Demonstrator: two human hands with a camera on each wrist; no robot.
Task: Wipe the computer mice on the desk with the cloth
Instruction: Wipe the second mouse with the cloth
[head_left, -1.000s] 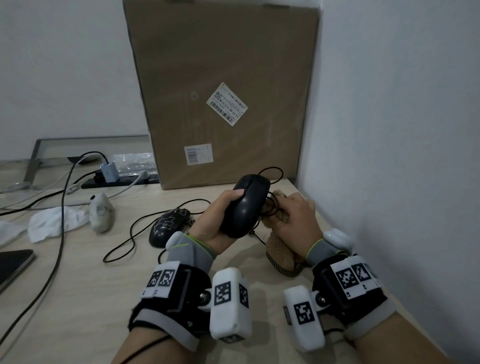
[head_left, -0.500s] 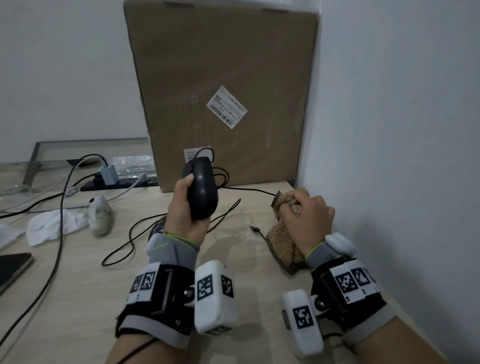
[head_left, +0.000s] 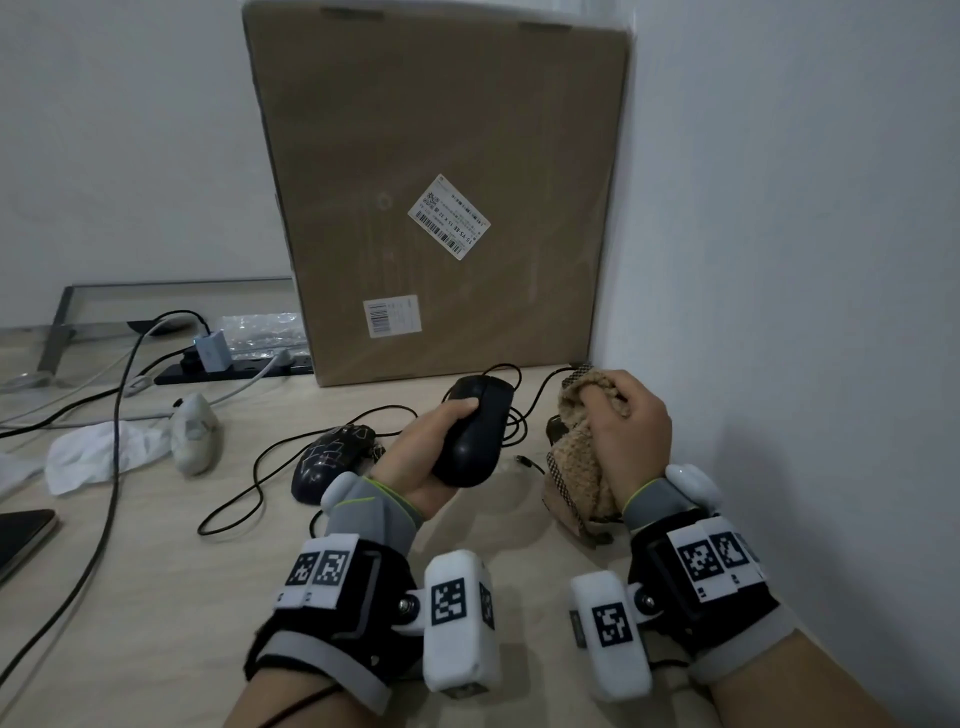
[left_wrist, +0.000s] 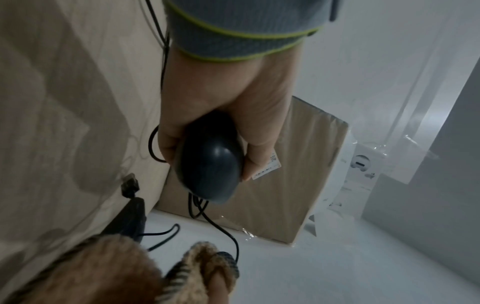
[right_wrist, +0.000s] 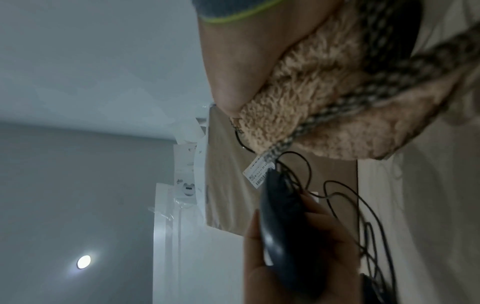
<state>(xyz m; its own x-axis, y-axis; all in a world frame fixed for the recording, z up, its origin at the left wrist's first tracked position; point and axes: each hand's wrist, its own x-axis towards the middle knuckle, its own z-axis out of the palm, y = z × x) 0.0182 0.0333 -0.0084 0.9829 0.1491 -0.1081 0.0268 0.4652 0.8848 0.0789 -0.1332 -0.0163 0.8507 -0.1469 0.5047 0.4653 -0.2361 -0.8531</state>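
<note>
My left hand (head_left: 431, 447) grips a plain black wired mouse (head_left: 475, 431) and holds it above the desk (head_left: 156, 571); the same mouse (left_wrist: 210, 160) fills the left wrist view, its cable hanging below. A little to its right, my right hand (head_left: 628, 426) holds a bunched tan fluffy cloth (head_left: 576, 467) with a checked edge, and the cloth (right_wrist: 311, 102) shows close up in the right wrist view. Cloth and mouse are slightly apart. A second black mouse with a pale line pattern (head_left: 332, 457) lies on the desk left of my left hand. A whitish mouse (head_left: 195, 434) lies further left.
A large cardboard box (head_left: 436, 197) stands against the back wall, the right wall close beside my right hand. Black cables (head_left: 111, 493) loop over the desk. A white rag (head_left: 98, 457), a power strip (head_left: 228, 366) and a dark tablet corner (head_left: 21, 535) lie on the left.
My left hand lifted the black mouse up and left, then brought it back down and right toward the cloth. My right hand raised the cloth slightly.
</note>
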